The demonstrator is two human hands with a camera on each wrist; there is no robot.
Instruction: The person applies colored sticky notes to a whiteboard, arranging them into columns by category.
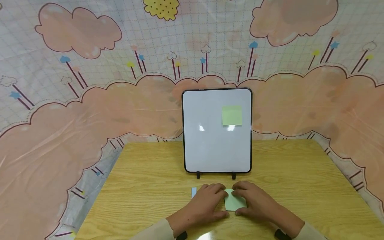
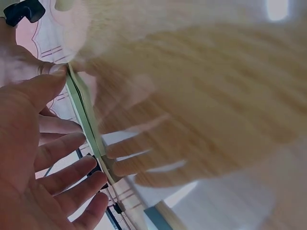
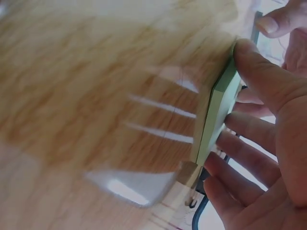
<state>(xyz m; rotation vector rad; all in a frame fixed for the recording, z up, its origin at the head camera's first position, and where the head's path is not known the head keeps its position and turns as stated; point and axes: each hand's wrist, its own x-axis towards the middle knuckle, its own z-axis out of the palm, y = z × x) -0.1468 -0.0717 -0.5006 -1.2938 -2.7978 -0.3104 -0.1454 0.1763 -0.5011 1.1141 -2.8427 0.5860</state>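
Left hand [image 1: 207, 202] relaxed, fingers loosely spread, at left side of green sticky-note pad [image 1: 235, 204]. Right hand [image 1: 255, 200] likewise relaxed, fingers spread, at pad's right side, index fingertip over pad's top. Both thumbs at near edge. Pad flat on wood-grain table [image 1: 144, 170], between hands. Light-blue strip [image 1: 193, 192] beside left hand, partly hidden by it. Beyond hands, black-framed whiteboard [image 1: 207, 150] upright on two black feet [image 1: 198, 175]; green sticky note [image 1: 232, 115] on its upper right. Behind, cloud-print backdrop [image 1: 141, 110].
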